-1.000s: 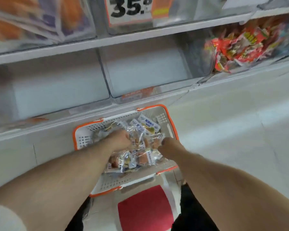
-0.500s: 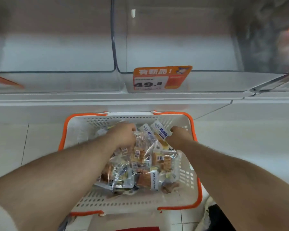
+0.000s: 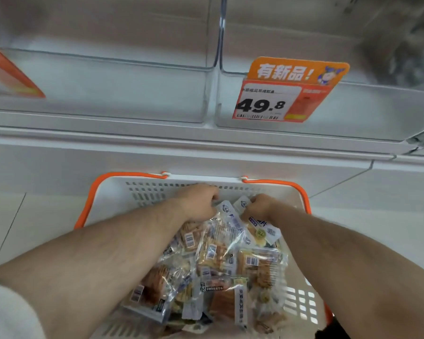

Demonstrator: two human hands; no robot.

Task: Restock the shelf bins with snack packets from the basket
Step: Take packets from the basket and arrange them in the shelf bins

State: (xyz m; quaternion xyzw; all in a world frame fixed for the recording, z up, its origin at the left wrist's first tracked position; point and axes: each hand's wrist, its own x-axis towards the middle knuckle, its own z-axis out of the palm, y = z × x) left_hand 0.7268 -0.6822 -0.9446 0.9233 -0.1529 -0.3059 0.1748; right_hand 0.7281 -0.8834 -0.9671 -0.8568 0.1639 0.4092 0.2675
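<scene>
Snack packets (image 3: 220, 260) lie heaped in white basket (image 3: 142, 194) with orange rim, on floor below clear shelf bins (image 3: 108, 86). Left hand (image 3: 199, 201) and right hand (image 3: 260, 206) both have fingers curled onto the pile's far packets. Price tag (image 3: 287, 94) reads 49.8.

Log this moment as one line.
stage: grabbing packets | left hand: grips snack packets | right hand: grips packets | basket: stocked | bins: empty

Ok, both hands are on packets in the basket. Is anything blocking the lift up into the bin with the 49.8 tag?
Nothing visible. The left hand and right hand grip snack packets in the basket; the clear bin above looks open-topped, and its price tag hangs on the front only.
</scene>
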